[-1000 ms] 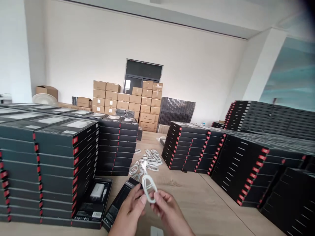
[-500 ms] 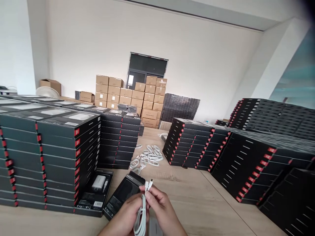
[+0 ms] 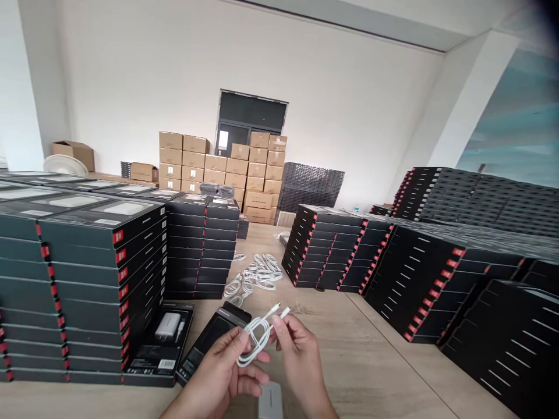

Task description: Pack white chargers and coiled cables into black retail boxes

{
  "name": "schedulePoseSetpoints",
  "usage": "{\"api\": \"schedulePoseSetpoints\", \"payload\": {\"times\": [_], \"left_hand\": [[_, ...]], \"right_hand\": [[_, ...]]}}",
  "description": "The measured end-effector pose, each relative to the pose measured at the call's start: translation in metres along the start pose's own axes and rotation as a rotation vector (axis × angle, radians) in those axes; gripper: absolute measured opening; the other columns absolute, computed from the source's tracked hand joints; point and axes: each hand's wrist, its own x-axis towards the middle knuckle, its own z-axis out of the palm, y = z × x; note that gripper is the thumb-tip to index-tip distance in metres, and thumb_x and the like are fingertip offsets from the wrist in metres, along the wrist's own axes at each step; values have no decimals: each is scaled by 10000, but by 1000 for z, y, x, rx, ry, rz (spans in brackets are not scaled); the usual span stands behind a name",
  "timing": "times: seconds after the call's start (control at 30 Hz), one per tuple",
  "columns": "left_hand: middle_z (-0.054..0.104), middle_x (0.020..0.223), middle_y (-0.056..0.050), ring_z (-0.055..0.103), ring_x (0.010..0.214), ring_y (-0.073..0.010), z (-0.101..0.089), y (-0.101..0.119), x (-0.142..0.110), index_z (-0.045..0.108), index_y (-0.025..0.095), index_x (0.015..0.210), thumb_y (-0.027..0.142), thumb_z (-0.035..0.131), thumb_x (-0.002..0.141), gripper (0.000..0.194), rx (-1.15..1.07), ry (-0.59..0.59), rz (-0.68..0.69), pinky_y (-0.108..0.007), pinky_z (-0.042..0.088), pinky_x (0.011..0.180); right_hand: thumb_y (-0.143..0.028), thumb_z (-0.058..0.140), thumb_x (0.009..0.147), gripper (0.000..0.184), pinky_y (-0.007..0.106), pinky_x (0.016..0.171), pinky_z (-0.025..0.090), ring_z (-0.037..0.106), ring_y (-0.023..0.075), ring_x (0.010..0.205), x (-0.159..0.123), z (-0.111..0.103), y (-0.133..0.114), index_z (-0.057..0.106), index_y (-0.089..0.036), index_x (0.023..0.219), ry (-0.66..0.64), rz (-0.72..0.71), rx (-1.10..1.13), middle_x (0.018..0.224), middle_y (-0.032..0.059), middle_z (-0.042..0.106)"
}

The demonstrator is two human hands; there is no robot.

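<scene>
A coiled white cable [image 3: 257, 336] sits between both hands, low in the middle of the view. My left hand [image 3: 220, 372] pinches the coil's left side, and my right hand [image 3: 299, 358] holds its two plug ends, which stick out up and to the right. Just beyond my left hand lies a black box lid [image 3: 209, 343] on the wooden table [image 3: 371, 361]. An open black box [image 3: 163, 349] with a white charger [image 3: 168, 326] in it lies left of the lid. A small white-grey block [image 3: 269, 401] rests on the table below my hands.
Tall stacks of black boxes with red tabs stand at left [image 3: 87, 279], centre [image 3: 203, 247] and right [image 3: 437, 262]. A pile of coiled white cables [image 3: 255, 276] lies between them. Brown cartons [image 3: 227, 174] are stacked against the far wall.
The cable went from an oval loop held up, to a hanging bundle, to a coil held level with its plugs pointing right. The view shifted slightly.
</scene>
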Motion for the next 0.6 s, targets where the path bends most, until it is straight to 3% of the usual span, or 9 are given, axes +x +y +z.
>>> {"api": "schedulePoseSetpoints", "payload": {"times": [0.27,0.37,0.43,0.5,0.6], "left_hand": [[712,844,-90,639,570,-106,-2,-2,1,517,163,779,479,647,807,343,-64,-88,-14,-202,482,521],[699,803,-74,611,547,-95,-6,-5,4,489,165,709,524,650,783,400,-7,-40,37,-183,424,477],[680,749,-53,586,517,-91,-9,-7,7,489,168,698,575,638,762,438,94,13,73,-178,365,438],[655,722,-34,566,502,-93,-11,-9,10,530,161,750,624,612,746,470,218,57,91,-182,317,418],[612,716,-14,558,533,-111,-13,-12,10,561,158,811,646,572,743,492,369,68,85,-198,283,419]], "right_hand": [[-586,573,821,431,263,530,439,544,145,505,5,-1,9,570,-199,631,31,98,217,534,-1,605],[-550,593,815,368,275,549,463,611,184,625,9,-4,17,606,-188,747,-1,115,182,694,44,670],[-482,650,783,355,313,633,502,643,240,837,11,-7,20,621,-197,991,65,36,46,981,93,692],[-385,656,788,488,380,805,497,577,280,1080,13,-12,21,540,-238,1239,119,-143,-176,1259,106,599],[-252,549,875,344,430,963,383,531,266,1133,13,-19,16,600,-292,1213,-51,-456,-534,1227,59,636]]}}
